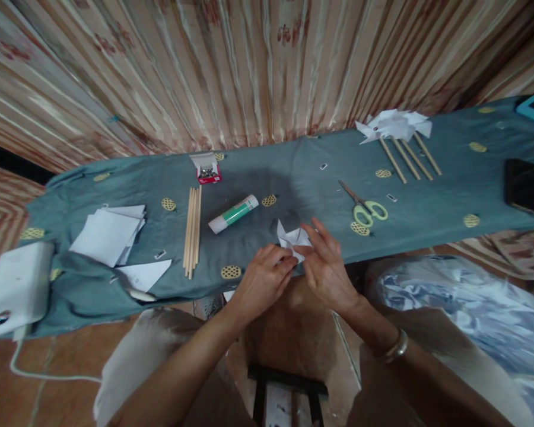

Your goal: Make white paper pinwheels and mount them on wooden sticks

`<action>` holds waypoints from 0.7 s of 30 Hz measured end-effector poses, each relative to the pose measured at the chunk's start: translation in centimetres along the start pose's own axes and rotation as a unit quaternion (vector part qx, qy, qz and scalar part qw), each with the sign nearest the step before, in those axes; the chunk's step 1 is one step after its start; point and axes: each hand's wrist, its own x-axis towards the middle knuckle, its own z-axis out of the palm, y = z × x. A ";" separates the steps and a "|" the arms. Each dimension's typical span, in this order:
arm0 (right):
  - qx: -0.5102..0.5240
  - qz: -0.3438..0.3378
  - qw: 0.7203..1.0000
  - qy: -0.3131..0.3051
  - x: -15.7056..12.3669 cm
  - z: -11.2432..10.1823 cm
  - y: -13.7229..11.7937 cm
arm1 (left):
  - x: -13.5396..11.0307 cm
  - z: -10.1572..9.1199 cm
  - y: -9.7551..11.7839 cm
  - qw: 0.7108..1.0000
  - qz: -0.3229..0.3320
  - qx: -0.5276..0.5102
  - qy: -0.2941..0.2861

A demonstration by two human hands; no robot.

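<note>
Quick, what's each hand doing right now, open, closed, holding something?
Left hand: closed, pinching the paper.
Right hand: fingers partly spread, gripping the same paper.

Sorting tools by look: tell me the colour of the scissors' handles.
Pale yellow-green handles on the scissors, clearest in the head view.

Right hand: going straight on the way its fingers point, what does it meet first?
The folded white paper, which the right hand touches at its fingertips. Past it, roughly in line, lies the glue stick, though depth is unclear.
</note>
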 end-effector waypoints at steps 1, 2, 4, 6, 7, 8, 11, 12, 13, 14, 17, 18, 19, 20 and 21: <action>0.007 0.006 1.000 0.005 0.0 -0.2 0.1 | 0.0 0.0 0.0 1.000 0.000 0.002 0.000; 0.015 0.013 1.000 0.011 -0.1 -0.3 0.2 | 0.0 0.0 0.0 1.000 0.000 0.004 0.000; 0.034 0.024 0.999 0.024 -0.1 -0.7 0.4 | 0.0 -0.1 0.0 1.000 0.002 0.011 -0.002; 0.045 0.030 0.998 0.029 0.0 -1.0 0.4 | 0.1 -0.1 0.1 1.000 0.003 0.017 -0.003; 0.045 0.028 0.998 0.027 0.0 -1.1 0.4 | 0.1 -0.1 0.1 1.000 0.003 0.019 -0.004; 0.040 0.023 0.999 0.020 0.1 -1.1 0.4 | 0.1 -0.1 0.1 1.000 0.002 0.019 -0.004; 0.014 0.008 1.000 -0.003 0.1 -1.1 0.2 | 0.1 -0.2 0.1 1.000 0.003 0.019 -0.004; 0.005 0.004 1.000 -0.011 0.0 -1.1 0.2 | 0.1 -0.2 0.1 1.000 0.004 0.019 -0.004; -0.004 -0.001 1.000 -0.017 -0.1 -0.9 0.1 | 0.1 -0.2 0.1 1.000 0.005 0.020 -0.005; -0.011 -0.007 1.000 -0.019 -0.1 -0.8 0.1 | 0.1 -0.2 0.1 1.000 0.005 0.022 -0.006; -0.027 -0.023 0.999 -0.013 -0.2 -0.3 0.0 | 0.0 -0.2 0.1 1.000 0.004 0.026 -0.007; -0.029 -0.026 0.999 -0.010 -0.2 -0.1 -0.1 | 0.0 -0.2 0.1 1.000 0.004 0.026 -0.008; -0.030 -0.027 0.999 -0.008 -0.1 0.1 -0.1 | 0.0 -0.1 0.0 1.000 0.004 0.027 -0.008; -0.028 -0.028 0.999 -0.008 0.0 0.2 -0.2 | -0.1 -0.1 0.0 1.000 0.005 0.027 -0.008; -0.024 -0.030 0.999 -0.010 0.2 0.3 -0.2 | -0.1 -0.1 0.0 1.000 0.005 0.028 -0.008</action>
